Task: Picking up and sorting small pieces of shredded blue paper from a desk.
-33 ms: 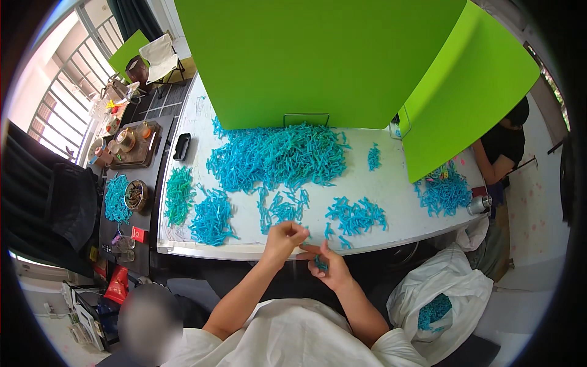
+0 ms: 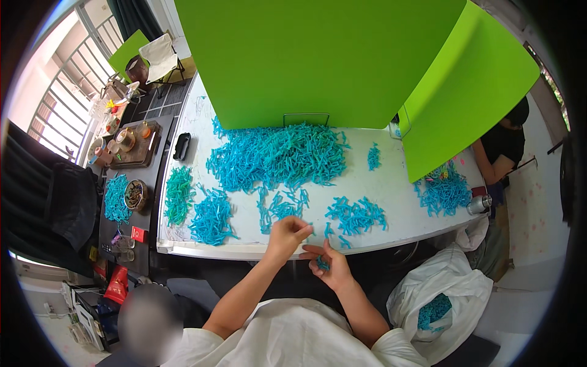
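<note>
I see both hands at the lower middle of the frame, over the near edge of the white bench (image 2: pixel 397 183). My left hand (image 2: pixel 287 235) is curled with its fingers drawn together; I cannot tell whether anything is pinched in it. My right hand (image 2: pixel 328 267) lies palm up just beside it, fingers apart, with a few small blue pieces (image 2: pixel 322 264) resting in the palm.

Set against the other picture, nothing has shifted: hands, pieces and piles sit the same, so I judge the handling is mid-step.

A small blue heap (image 2: pixel 358 215) lies just above the hands, and the big blue pile (image 2: pixel 281 156) sits at the centre, below the green board (image 2: pixel 318 55). At lower right a white bag (image 2: pixel 452 287) holds more blue pieces. Another person (image 2: pixel 504 144) sits at the right edge.
</note>
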Motion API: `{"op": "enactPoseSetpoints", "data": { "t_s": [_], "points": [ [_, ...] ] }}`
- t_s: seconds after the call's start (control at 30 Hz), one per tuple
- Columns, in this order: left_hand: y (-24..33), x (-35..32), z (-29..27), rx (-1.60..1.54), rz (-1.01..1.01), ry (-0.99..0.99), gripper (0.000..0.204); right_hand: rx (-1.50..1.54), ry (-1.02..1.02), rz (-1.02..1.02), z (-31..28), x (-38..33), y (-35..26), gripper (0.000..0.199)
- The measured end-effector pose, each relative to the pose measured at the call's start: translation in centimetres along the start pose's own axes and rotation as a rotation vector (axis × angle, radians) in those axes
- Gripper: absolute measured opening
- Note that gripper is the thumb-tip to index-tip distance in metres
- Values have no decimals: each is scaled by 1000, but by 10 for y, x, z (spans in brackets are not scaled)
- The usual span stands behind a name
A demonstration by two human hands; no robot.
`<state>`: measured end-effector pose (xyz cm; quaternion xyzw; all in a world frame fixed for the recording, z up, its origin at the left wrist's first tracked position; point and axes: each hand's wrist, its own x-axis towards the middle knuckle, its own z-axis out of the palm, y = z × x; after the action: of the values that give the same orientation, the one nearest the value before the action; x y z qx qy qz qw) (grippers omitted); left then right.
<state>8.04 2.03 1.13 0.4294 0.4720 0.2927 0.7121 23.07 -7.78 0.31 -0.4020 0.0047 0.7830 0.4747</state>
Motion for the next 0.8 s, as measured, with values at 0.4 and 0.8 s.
{"op": "enactPoseSetpoints", "data": {
  "t_s": [0.4, 0.8],
  "points": [
    [25, -24, 2, 1007, 780, 23, 15, 135, -52, -66, 6, 15, 0, 70],
    [5, -48, -15, 935, 680, 200, 15, -44, -60, -82, 49, 31, 24, 62]
  ]
}}
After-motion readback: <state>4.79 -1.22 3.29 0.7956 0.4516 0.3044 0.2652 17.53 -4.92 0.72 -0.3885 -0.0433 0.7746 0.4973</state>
